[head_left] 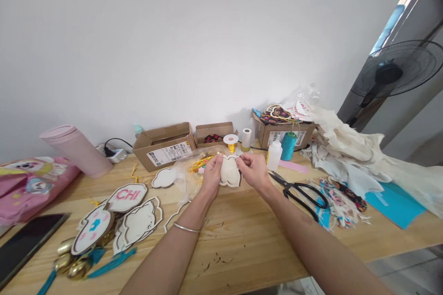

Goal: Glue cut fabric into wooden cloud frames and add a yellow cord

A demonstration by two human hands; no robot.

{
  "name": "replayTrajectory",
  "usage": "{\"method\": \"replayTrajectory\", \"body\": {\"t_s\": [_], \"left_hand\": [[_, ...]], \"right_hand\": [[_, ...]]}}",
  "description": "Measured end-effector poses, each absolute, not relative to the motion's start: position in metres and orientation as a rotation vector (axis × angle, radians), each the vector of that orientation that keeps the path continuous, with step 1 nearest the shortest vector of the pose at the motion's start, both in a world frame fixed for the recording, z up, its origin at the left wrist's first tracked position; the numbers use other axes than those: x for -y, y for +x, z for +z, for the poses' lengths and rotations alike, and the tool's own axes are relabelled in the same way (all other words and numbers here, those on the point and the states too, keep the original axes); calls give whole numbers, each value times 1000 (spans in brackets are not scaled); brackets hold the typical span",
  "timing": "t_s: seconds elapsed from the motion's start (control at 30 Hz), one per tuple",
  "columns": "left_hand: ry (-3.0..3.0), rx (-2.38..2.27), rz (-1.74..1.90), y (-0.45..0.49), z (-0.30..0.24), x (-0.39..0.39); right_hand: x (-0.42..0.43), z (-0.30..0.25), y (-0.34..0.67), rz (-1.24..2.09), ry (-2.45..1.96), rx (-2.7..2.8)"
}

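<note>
Both bare forearms run up from the lower edge and converge toward the middle, the left forearm (173, 244) slanting in from the lower left and the right forearm (311, 235) from the lower right. The left grip (212, 173) and the right grip (254, 169) sit close together at the same height, knuckles up. On each, the thumb and fingertips are pinched closed and turned toward the other.

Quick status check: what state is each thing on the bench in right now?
Left hand: pinching the cloud-shaped piece
Right hand: pinching its top edge
Scissors: flat, blades shut
Pink tumbler: lying on its side
Phone: screen dark
Left cardboard box: flaps open
White bottle: upright, capped
Fan: running or not, cannot tell
</note>
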State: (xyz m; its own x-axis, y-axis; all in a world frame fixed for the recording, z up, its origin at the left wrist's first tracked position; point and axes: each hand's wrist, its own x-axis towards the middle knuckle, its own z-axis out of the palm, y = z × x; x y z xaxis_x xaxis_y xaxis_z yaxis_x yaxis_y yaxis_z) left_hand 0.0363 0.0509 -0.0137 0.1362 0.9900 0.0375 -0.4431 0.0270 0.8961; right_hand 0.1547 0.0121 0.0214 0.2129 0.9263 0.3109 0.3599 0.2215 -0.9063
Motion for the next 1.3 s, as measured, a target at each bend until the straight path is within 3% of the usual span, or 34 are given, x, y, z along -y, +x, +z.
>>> {"method": "replayTrajectory", "body": {"t_s": [0.53, 0.9, 1.3], "left_hand": [[632, -976, 1001, 42, -3, -39], [512, -823, 640, 29, 23, -27], [450, -845, 643, 35, 22, -26]], "right_hand": [[-26, 14, 161, 1060, -1375, 923], [-29, 14, 171, 1049, -1301, 773], [-31, 7, 172, 1096, -1317, 727]]}}
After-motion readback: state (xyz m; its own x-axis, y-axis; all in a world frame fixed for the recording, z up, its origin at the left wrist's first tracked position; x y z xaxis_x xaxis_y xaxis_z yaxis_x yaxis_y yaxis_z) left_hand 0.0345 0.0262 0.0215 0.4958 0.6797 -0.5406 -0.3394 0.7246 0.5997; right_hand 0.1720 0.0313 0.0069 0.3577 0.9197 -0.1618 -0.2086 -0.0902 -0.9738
